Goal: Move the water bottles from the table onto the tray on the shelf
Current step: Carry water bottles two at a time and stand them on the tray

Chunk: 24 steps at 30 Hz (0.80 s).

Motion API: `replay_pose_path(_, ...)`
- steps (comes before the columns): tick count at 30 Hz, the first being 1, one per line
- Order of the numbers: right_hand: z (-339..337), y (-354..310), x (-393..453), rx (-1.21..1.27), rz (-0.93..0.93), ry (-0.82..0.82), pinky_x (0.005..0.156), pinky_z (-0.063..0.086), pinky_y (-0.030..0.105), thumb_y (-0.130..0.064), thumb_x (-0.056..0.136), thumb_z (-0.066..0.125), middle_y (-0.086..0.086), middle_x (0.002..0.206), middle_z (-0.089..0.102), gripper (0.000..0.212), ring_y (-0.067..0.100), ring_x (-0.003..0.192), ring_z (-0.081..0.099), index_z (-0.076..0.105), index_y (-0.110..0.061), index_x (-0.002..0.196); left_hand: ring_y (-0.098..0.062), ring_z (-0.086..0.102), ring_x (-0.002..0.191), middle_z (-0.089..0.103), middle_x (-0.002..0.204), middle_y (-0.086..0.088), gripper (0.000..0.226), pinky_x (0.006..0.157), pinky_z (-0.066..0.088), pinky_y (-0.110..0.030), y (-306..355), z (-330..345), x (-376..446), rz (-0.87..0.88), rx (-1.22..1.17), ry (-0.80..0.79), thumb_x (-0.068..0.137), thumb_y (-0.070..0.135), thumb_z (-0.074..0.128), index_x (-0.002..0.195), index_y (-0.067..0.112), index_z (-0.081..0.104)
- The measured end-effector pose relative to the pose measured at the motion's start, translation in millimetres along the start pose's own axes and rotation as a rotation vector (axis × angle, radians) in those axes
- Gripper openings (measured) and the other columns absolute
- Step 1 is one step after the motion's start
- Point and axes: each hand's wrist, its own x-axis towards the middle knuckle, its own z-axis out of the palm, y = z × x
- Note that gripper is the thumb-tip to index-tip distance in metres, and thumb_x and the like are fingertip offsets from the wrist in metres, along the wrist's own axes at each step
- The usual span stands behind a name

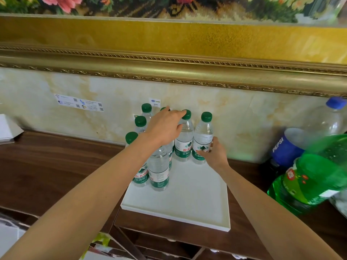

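Tray: the white tray (187,203) lies on the dark wooden shelf (47,166); its near half is bare, so I see room for more bottles.
Near bottles: two water bottles (158,169) stand at the left edge of the tray, partly behind my left forearm.
Right hand: my right hand (216,153) holds the rightmost bottle (203,139) low on its label, fingers curled round it; the bottle stands upright on the tray.
Left hand: my left hand (165,128) reaches over the group with straight, relaxed fingers, the tips touching the green cap (186,114) of the next bottle.
Far bottles: more green caps stand close to the wall (56,121).
Advice: I think I should press this bottle close to its neighbour, keep it upright, then let go slowly so the row does not fall.
Side: large soda bottles (309,175) stand to the right, well apart.
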Motion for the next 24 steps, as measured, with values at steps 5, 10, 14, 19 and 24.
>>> replay_pose_path(5,0,-3,-1,0.025,0.018,-0.013,0.086,0.055,0.048,-0.023,0.075,0.08,0.006,0.115,0.066,0.058,0.027,0.101,0.064,0.046,-0.014,0.121,-0.032,0.03,0.142,0.053,0.139,-0.009,0.052,0.112,0.03,-0.04,0,0,1,0.028,0.019,0.005,0.1,0.024,0.045,0.149,0.02,0.03)
replay_pose_path(10,-9,-2,-13,0.051,0.09,-0.014,0.082,0.053,0.038,-0.017,0.08,0.075,0.008,0.111,0.066,0.061,0.024,0.097,0.063,0.043,-0.01,0.132,-0.031,0.034,0.139,0.048,0.145,-0.007,0.053,0.109,0.034,-0.042,-5,0,1,0.058,-0.011,0.015,0.098,0.027,0.049,0.148,0.019,0.033)
replay_pose_path(14,-28,-7,-32,0.077,0.049,0.044,0.075,0.046,0.03,-0.017,0.086,0.07,0.003,0.1,0.059,0.047,0.019,0.091,0.058,0.048,-0.008,0.127,-0.025,0.054,0.121,0.053,0.139,-0.005,0.046,0.089,0.047,-0.037,-3,-9,0,0.089,-0.058,0.097,0.096,0.025,0.052,0.14,0.019,0.045)
replay_pose_path(19,-59,-24,-54,0.105,-0.061,0.026,0.075,0.053,0.036,-0.015,0.088,0.064,0.009,0.106,0.065,0.035,0.019,0.087,0.061,0.052,-0.01,0.121,-0.026,0.061,0.105,0.059,0.127,-0.007,0.036,0.075,0.05,-0.038,13,-23,-19,0.045,-0.045,0.159,0.097,0.025,0.049,0.131,0.015,0.051)
replay_pose_path(24,-76,-35,-85,0.049,-0.264,-0.016,0.06,0.047,0.022,-0.009,0.09,0.055,0.002,0.089,0.064,0.021,0.017,0.078,0.06,0.058,-0.01,0.111,-0.022,0.066,0.091,0.067,0.114,-0.003,0.03,0.072,0.054,-0.036,35,-30,-60,-0.069,-0.07,0.25,0.098,0.028,0.047,0.126,0.019,0.056)
